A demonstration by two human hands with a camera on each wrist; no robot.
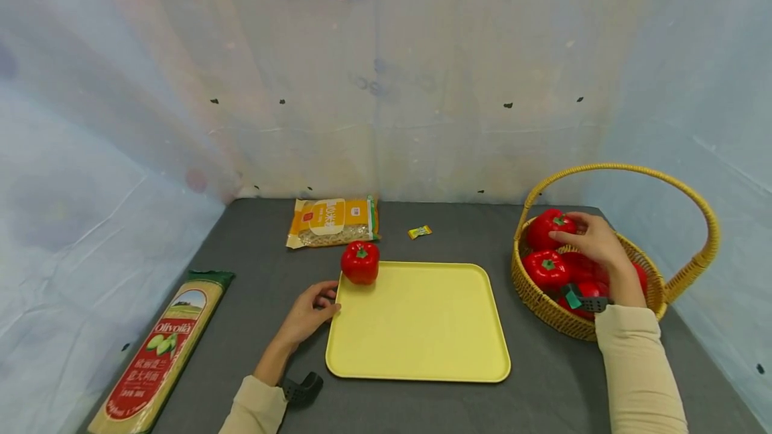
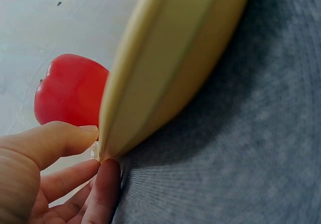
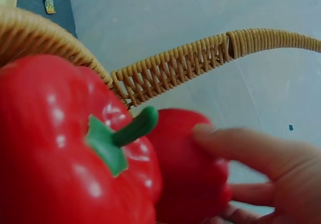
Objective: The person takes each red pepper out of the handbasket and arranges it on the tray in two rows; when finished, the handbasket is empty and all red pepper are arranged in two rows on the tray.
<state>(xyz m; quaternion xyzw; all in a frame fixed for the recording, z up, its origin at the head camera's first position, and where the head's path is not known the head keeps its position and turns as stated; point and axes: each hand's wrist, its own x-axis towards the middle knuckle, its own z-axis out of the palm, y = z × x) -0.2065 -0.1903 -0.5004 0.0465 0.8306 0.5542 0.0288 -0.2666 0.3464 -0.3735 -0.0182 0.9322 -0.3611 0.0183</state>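
Pale sheeting (image 1: 422, 86) hung behind a dark gray tabletop (image 1: 422, 410). Thumb and fingers of the left hand (image 1: 310, 313) pinched the left edge of a yellow rectangular tray (image 1: 416, 333), whose far-left corner bore a red bell pepper (image 1: 360, 264). At right, the right hand (image 1: 594, 240) gripped a second red pepper (image 1: 545, 230) at the far side of a handled wicker basket (image 1: 543, 308), above further red peppers (image 1: 545, 271). Beyond the tray lay a yellow grain packet (image 1: 332, 222) and a small wrapped candy (image 1: 419, 232); an Olivoilà pasta pack (image 1: 163, 353) lay far left.
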